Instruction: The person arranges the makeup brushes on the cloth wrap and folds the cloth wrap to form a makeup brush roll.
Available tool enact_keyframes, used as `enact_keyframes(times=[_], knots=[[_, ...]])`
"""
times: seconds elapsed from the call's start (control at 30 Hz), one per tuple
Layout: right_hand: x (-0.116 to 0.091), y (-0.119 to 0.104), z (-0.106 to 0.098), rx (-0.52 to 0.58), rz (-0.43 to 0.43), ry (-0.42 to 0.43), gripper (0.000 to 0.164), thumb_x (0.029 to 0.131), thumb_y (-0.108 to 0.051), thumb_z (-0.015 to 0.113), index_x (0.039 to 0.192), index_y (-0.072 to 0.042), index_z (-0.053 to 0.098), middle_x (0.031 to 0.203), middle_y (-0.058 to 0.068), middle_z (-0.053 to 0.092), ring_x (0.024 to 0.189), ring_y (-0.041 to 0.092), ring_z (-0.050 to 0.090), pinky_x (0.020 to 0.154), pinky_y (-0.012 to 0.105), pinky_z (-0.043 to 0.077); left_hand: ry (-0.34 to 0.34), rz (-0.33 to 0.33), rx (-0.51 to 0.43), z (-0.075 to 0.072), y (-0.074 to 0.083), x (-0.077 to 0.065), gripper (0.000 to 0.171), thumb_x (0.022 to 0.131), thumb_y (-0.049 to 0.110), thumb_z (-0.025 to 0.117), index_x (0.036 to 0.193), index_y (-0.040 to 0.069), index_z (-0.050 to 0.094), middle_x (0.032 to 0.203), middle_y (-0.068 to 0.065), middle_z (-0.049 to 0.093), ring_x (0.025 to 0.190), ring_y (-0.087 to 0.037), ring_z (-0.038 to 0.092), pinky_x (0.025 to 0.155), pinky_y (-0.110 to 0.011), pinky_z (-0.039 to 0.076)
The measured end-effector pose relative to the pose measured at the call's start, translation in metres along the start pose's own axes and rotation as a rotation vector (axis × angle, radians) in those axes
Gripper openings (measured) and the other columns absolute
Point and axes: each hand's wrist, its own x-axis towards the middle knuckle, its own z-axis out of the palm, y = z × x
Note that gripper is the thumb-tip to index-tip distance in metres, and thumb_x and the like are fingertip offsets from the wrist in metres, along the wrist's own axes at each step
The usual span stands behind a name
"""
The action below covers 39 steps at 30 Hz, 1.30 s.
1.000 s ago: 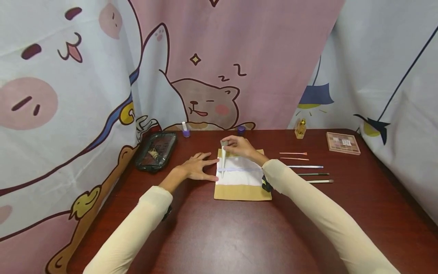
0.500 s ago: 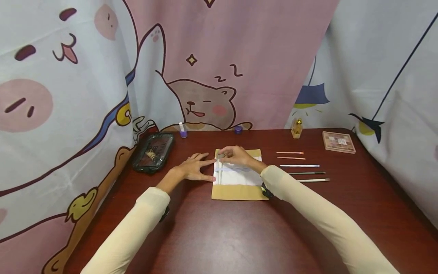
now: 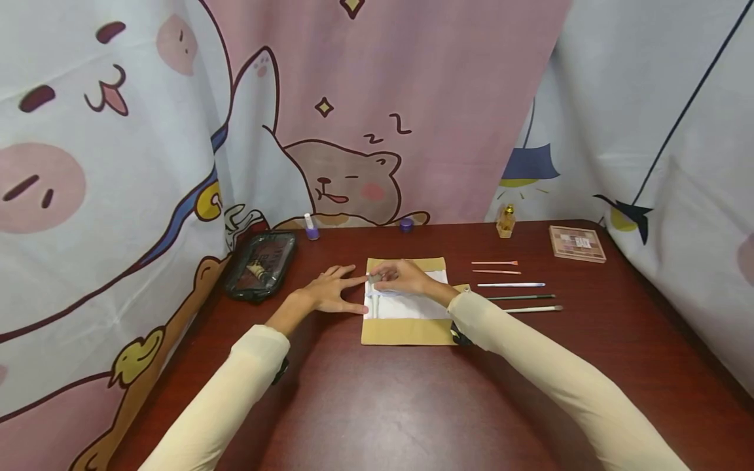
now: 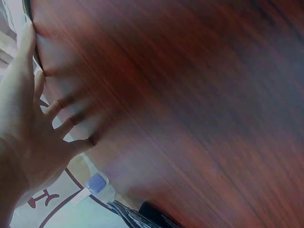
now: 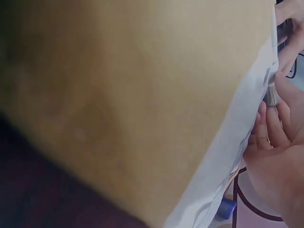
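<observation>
A tan cloth brush roll [image 3: 406,331] with a white middle band lies flat on the table. My right hand [image 3: 406,277] pinches a makeup brush [image 3: 375,305] near its grey bristles, at the roll's left side. The brush's pale handle points toward me, lying along the white band under a thin lavender strip. In the right wrist view the bristles [image 5: 271,96] show beside the fingers. My left hand [image 3: 330,292] rests with spread fingers at the roll's left edge, thumb and forefinger touching it. The left wrist view shows the fingertips of that hand [image 4: 28,123] on the wood.
Several slim brushes [image 3: 511,284] lie in a row to the right. An eyeshadow palette [image 3: 577,244] and gold bottle [image 3: 505,222] stand behind them. A black tray-like item [image 3: 261,265], nail polish bottle [image 3: 311,229] and purple jar [image 3: 406,225] are at the back.
My right hand has come lower and nearer with the brush, whose handle has slid along the white band and now lies flatter. The left hand stays at the edge. The view shifts slightly.
</observation>
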Motion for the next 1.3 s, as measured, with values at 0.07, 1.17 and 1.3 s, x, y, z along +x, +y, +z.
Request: enact_keyframes(times=[0.07,1.17,1.3], knots=[[-0.001,-0.001,0.000,-0.004,-0.005,-0.007,0.032,0.093,-0.011,0.080,0.123,-0.001,0.074,0.111,0.010,0.076,0.097,0.020,0.071,0.088,0.030,0.058,-0.001,0.001,0.001,0.000,0.000,0.000,0.091,0.087,0.078,0.062,0.163,0.038,0.032,0.173,-0.007,0.016,0.158,-0.036,0.014,0.121,-0.068,0.018],[-0.066,-0.011,-0.062,-0.088,-0.035,0.034,0.034,0.094,-0.014,0.079,0.125,-0.001,0.073,0.120,0.014,0.075,0.105,0.025,0.074,0.087,0.043,0.061,-0.011,-0.008,0.010,0.001,0.002,-0.003,0.090,0.088,0.077,0.061,0.163,0.037,0.033,0.173,-0.007,0.017,0.158,-0.036,0.013,0.121,-0.066,0.019],[-0.083,-0.008,-0.077,-0.093,-0.048,0.055,0.033,0.094,-0.015,0.079,0.124,-0.004,0.074,0.118,0.014,0.076,0.106,0.026,0.074,0.088,0.048,0.060,-0.001,-0.004,0.015,0.002,0.002,-0.002,0.091,0.087,0.078,0.061,0.163,0.038,0.032,0.173,-0.007,0.017,0.158,-0.035,0.013,0.121,-0.066,0.019]])
